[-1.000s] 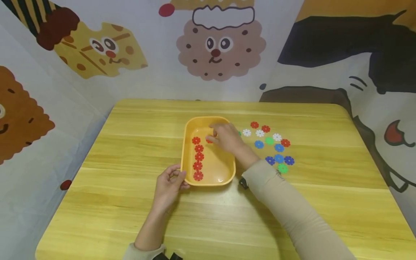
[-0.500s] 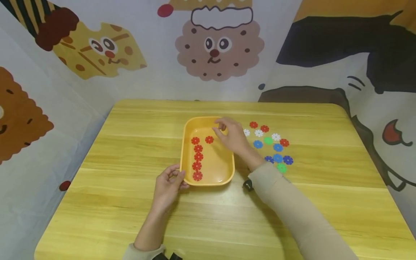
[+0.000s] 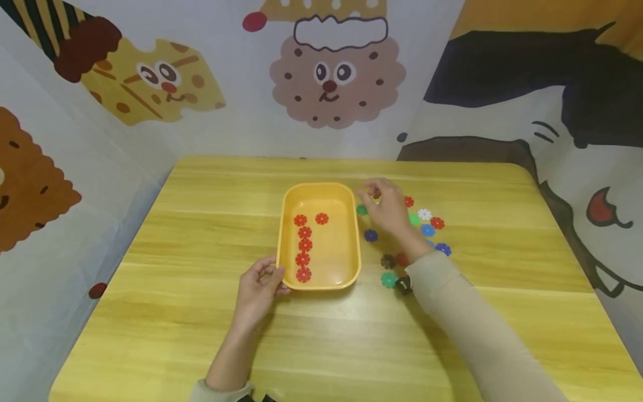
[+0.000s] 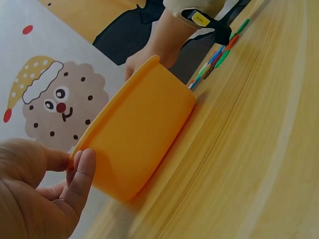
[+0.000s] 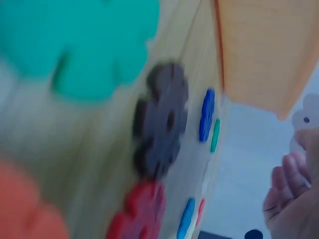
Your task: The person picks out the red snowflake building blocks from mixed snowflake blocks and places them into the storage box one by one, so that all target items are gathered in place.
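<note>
My left hand point(image 3: 258, 287) grips the near left corner of a yellow plastic tray point(image 3: 331, 251), thumb over the rim and fingers below, as the left wrist view also shows. Inside the tray, several red snowflake discs point(image 3: 305, 245) form a column along the left, and a single red disc point(image 3: 321, 218) lies right of the top one. Beyond the tray's right edge, my right hand point(image 3: 390, 209) hovers over loose discs, fingers bent loosely with a gap to the thumb. Nothing shows held in it in the right wrist view.
Loose snowflake discs lie right of the tray: a dark blue one point(image 3: 370, 235), a brown one point(image 3: 388, 261), a green one point(image 3: 389, 280), a white one point(image 3: 424, 214) and others partly under my right arm. A cartoon-print cloth point(image 3: 241, 134) hangs behind the wooden table point(image 3: 176, 312).
My right hand has left the single red disc in the tray and moved right, out over the loose discs. My left hand keeps its grip on the tray.
</note>
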Available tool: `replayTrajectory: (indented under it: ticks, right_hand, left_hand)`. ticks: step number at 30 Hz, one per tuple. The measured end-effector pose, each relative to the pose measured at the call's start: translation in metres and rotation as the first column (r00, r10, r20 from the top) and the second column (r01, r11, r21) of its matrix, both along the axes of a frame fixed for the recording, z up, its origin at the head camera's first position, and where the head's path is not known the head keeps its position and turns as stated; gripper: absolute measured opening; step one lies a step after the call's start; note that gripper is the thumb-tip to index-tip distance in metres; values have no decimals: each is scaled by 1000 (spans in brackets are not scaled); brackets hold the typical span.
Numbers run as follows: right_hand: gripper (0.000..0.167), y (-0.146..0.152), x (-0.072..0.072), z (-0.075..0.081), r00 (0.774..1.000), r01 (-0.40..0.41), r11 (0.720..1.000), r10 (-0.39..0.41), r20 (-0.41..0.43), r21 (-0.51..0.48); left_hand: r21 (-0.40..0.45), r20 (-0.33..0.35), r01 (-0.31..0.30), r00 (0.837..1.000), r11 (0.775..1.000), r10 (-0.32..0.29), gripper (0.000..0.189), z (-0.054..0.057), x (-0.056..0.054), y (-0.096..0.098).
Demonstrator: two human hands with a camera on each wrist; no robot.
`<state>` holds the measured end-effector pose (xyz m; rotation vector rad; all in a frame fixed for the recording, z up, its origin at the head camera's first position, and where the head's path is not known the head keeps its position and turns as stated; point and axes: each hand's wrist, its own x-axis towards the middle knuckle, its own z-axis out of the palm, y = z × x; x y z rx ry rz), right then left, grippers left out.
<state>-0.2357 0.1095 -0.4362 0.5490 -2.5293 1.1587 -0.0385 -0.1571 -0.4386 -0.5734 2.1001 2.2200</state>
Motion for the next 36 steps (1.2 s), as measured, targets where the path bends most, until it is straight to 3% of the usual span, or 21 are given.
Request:
replayTrajectory:
  ticks: [6,9,19,26,31,36]
  right_hand:
    - [38,21,-3,-3,974,25,986,-61,217,165]
    - [41,34,-6,-4,959,17,972,-83,271,236]
    - [46,62,-13,-9,917,-22,941,-116,382,338]
    - [44,66,-13,-8,914,-73,913,-99,392,400]
    - [37,65,-14,-8,908,-74,924,-93,408,374]
    - [44,65,-16,-9,899,-64,934,-99,426,352]
  left_hand:
    - [5,15,-6,1000,1000,6,34,-1,2,-1]
    - [10,19,-7,1000,1000,7,34,-2,3,0]
    - [14,15,-1,1000,1000,1,33,0,3,0]
    - [13,10,12,1000,1000,-12,34,0,2,-1]
    - [14,5,16,1000,1000,-16,34,0,1,-2]
    - [18,3,11,1000,1000,-11,34,0,1,-2]
